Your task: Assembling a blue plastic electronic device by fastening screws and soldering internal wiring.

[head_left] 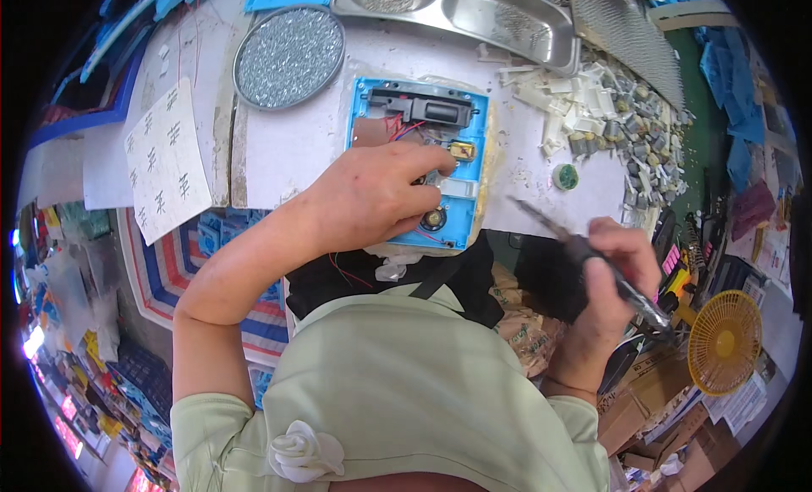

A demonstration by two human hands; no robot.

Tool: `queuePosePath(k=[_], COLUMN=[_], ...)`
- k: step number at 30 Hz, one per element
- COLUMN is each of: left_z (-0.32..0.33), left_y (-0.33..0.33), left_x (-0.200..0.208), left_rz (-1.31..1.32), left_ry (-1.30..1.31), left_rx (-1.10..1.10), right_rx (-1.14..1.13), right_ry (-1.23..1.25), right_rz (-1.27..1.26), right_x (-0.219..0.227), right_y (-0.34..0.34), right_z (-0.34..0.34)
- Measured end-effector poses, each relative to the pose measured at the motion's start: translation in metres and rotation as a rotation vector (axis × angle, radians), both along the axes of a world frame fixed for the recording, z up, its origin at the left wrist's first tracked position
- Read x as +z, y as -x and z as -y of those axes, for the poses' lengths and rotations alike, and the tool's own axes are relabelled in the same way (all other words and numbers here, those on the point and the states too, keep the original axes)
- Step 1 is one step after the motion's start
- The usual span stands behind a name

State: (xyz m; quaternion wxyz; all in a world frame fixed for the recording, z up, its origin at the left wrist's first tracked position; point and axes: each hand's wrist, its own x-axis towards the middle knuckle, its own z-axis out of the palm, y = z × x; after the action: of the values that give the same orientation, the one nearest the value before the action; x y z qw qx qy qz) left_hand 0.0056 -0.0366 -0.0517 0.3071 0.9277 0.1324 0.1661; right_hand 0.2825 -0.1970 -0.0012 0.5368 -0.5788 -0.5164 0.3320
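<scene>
A light-blue plastic housing (479,128) lies open on the table in front of me, its inside facing up. It holds a black module (440,111), red and blue wires, a small brass-coloured part (462,150), a white strip (458,188) and a round black part (434,218). My left hand (372,192) reaches over its left side, thumb and fingers bent together inside; whatever they pinch is hidden. Apart from the housing, at its right, my right hand (616,272) is closed round a black-handled tool (584,254) with a pointed metal tip, slightly blurred.
A round tray of small metal screws (290,57) stands at the back left, beside a steel compartment tray (506,23). White plastic pieces (584,99) and small motors (647,145) are heaped at right, near a small green-filled tin (564,177). A handwritten sheet (167,162) lies left.
</scene>
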Motion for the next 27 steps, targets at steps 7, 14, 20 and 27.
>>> queuePosePath(k=[7,14,20,27], left_z=[-0.001,0.008,0.031,0.066], left_y=[-0.007,-0.022,-0.048,-0.074], left_x=[0.002,0.012,0.019,0.026], left_rz=[0.000,0.011,0.023,0.107], left_ry=[-0.048,-0.036,-0.036,0.193], left_rx=[0.003,-0.002,-0.011,0.103], right_rx=[-0.776,-1.216,-1.202,-0.931], right_ry=[-0.234,-0.230,-0.072,-0.134], right_rz=[-0.011,0.290,0.376,-0.659], right_x=[0.009,0.030,0.000,-0.043], right_y=[-0.115,-0.162,-0.236,-0.241], right_z=[0.106,0.179,0.166,0.233])
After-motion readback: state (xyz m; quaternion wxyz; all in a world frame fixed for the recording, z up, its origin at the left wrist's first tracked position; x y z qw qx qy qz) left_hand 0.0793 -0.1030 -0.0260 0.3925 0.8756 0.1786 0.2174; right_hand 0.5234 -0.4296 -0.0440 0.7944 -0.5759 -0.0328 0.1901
